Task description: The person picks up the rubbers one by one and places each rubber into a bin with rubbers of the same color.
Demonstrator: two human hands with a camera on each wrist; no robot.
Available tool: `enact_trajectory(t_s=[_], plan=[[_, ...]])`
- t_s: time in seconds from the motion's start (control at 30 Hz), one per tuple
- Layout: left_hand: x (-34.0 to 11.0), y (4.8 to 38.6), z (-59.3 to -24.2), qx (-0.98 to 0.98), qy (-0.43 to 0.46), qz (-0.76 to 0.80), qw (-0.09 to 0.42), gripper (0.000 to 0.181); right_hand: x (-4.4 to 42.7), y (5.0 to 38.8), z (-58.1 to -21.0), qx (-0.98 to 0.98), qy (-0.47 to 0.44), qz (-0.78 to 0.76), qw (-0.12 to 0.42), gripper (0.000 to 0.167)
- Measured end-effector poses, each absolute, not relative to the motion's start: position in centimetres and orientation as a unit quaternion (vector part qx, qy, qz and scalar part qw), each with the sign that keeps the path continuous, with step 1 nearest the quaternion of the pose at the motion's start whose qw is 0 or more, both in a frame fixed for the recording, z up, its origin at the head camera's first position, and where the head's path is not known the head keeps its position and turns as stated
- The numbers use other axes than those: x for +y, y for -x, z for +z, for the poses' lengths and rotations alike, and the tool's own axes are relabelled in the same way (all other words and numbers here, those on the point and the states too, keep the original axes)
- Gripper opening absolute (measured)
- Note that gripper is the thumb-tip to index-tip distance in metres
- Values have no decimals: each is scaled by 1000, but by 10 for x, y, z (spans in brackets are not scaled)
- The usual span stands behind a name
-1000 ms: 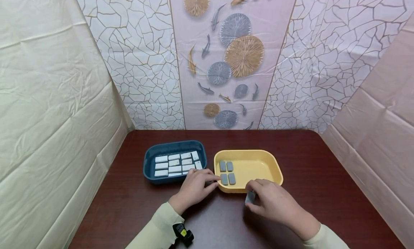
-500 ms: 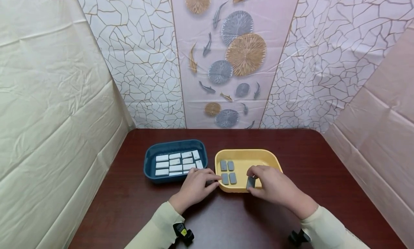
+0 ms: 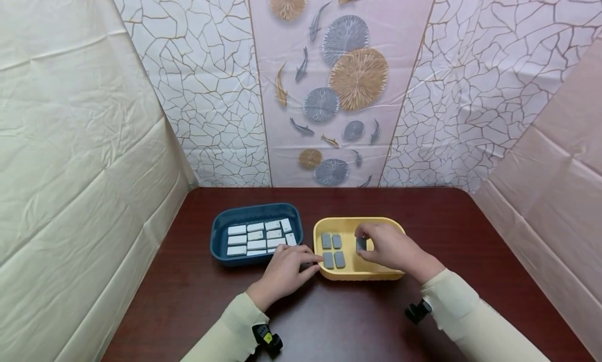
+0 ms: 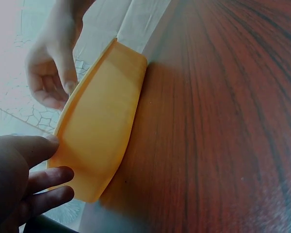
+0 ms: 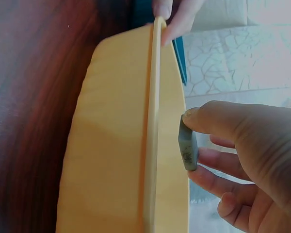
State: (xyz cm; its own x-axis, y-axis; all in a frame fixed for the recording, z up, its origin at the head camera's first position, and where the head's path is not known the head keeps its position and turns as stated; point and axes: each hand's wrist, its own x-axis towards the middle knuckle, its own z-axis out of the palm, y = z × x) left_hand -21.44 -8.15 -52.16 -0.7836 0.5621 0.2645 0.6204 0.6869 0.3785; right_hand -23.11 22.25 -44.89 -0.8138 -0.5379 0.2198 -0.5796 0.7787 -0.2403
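My right hand pinches a small grey tile between thumb and fingers, above the middle of the yellow tray. The tile stands on edge; a dark mark shows on one face in the right wrist view. Inside the tray's left part lie several grey tiles in two rows, apart from the held one. My left hand holds the tray's near left rim between thumb and index finger, its other fingers by the outer wall.
A dark blue tray stands left of the yellow one, filled with several white tiles in rows; my left hand covers its near right corner. Both trays rest on the dark red-brown table. Patterned cloth hangs behind.
My right hand has carried the grey tile from before the yellow tray's near rim, over it and away from me to above the tray's middle. My left hand has stayed at the rim.
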Motion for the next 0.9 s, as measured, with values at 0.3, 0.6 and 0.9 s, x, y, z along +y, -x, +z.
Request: enact_trajectory(t_s=[0.3, 0.6, 0.9], plan=[[-83, 215, -523, -915, 322, -233, 64, 28, 211, 256, -454, -946, -295, 130, 29, 24], [-83, 214, -521, -915, 323, -237, 56, 28, 207, 274, -468, -944, -297, 146, -8, 28], [-82, 214, -520, -917, 322, -230, 55, 29, 204, 285, -484, -946, -291, 140, -15, 28]])
